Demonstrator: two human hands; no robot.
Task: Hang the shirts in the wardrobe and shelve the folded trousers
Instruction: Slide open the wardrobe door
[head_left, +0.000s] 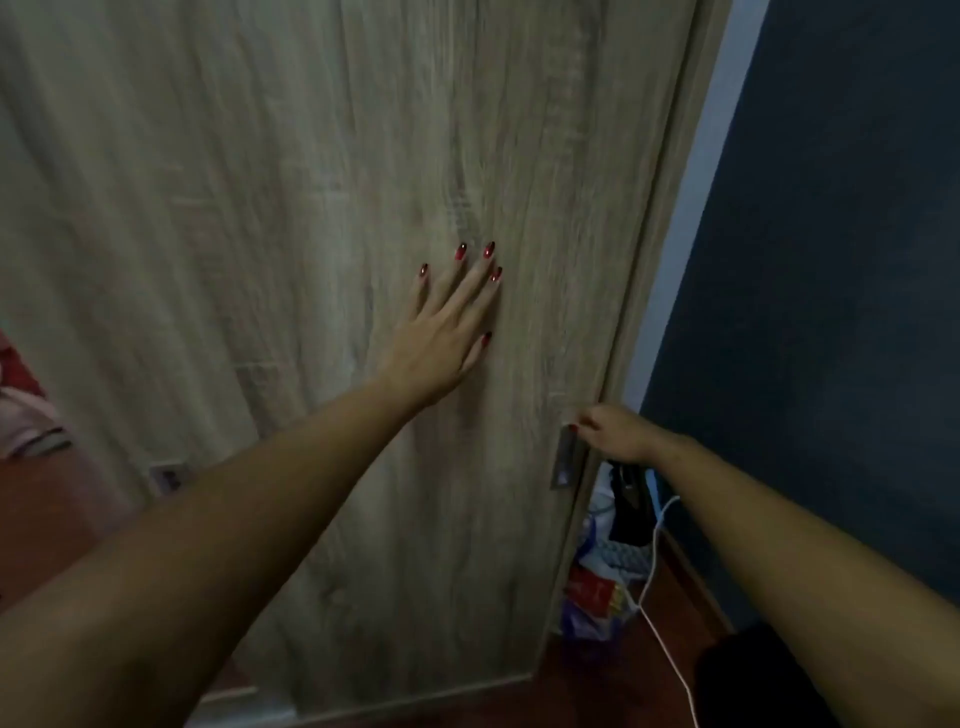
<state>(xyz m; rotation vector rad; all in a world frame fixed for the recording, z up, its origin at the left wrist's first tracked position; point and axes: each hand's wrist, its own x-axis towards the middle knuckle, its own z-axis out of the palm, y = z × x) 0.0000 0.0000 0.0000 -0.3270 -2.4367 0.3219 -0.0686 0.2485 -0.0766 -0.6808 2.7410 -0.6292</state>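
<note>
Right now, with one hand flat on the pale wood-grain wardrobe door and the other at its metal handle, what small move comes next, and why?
Probably pull the pale wood-grain wardrobe door by its grey metal handle; which way is unclear. The right hand curls on that handle at the door's edge, and the left hand lies flat on the panel.

1 head-worn view, looking forward and down, close on a wardrobe door.

The wide-angle camera sits at the person's head, so both bare forearms run into frame from the 2 lower corners. It is near enough for both hands to touch the door, whose wood fills most of the picture. The left hand lies near centre and the right hand holds the door's right edge. Dark wall and floor fill the right side.
</note>
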